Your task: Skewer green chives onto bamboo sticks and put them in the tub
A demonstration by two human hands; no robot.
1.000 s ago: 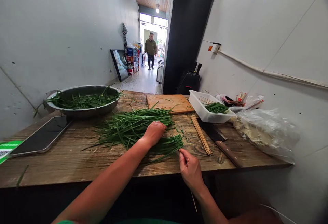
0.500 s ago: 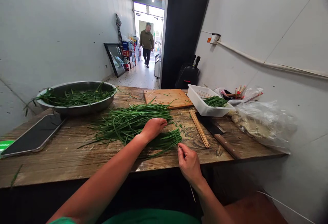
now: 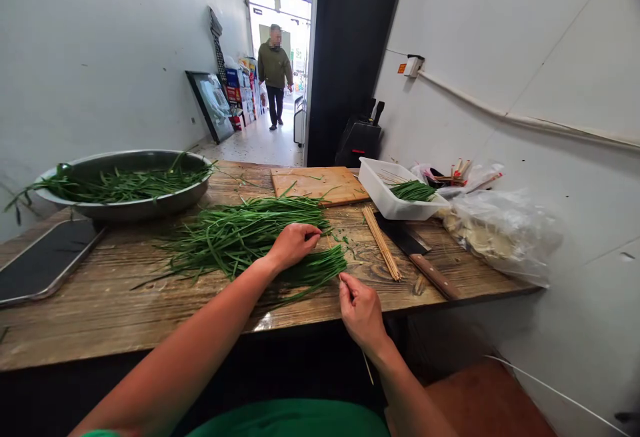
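A pile of long green chives [image 3: 235,234] lies across the middle of the wooden table. My left hand [image 3: 295,244] rests over it near the cut ends, thumb and fingers pinched together. What they hold, if anything, is too small to make out. In front of that hand a smaller bunch of chives [image 3: 323,267] points its ends to the right. My right hand [image 3: 361,307] pinches a thin wooden skewer [image 3: 368,369] beside those ends. The skewer's tail sticks out below my palm, and its tip rises past my fingertips towards the chives.
A bundle of skewers [image 3: 383,244] lies beside a knife [image 3: 435,276] on the right. Behind are a cutting board [image 3: 320,184], a white tub [image 3: 383,198] holding chives and a plastic bag [image 3: 505,224]. A metal bowl [image 3: 140,210] and a dark flat tray [image 3: 50,257] occupy the left. A person [image 3: 275,70] walks in the doorway.
The whole view has shifted slightly, so things on the table appear further left and a little higher. Both hands keep nearly the same pose. The person in the doorway appears slightly nearer.
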